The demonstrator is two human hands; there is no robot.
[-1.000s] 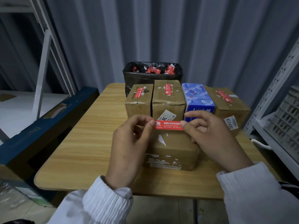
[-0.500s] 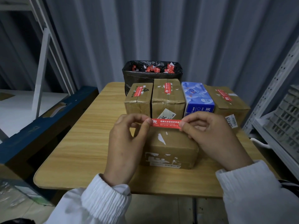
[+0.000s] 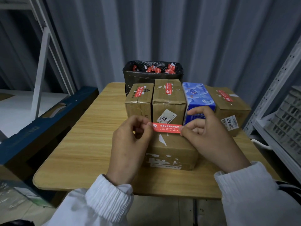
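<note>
K: Barely anything moves since a second ago. We keep the red strip [image 3: 167, 127] stretched between both hands, maybe a touch lower over the brown box [image 3: 171, 150].
M: Grip?
K: Our left hand [image 3: 130, 144] pinches the strip's left end between thumb and forefinger, other fingers curled. Our right hand [image 3: 210, 141] pinches the right end at its fingertips.
M: What can go wrong?
K: We judge three things. If it sags, the sticky side catches the box lid. If one hand lets go, it curls and clings to our fingers. If we pull too hard, it tears.
M: Where does it sit?
K: It hangs level in the air, at 2 o'clock from our left hand and 10 o'clock from our right, over the box's far edge. We cannot tell if it touches the box.
M: Anything else?
K: At 12 o'clock there is a blue tissue box [image 3: 197, 98] among cartons, with a black bin [image 3: 153, 79] of red scraps behind them.
</note>
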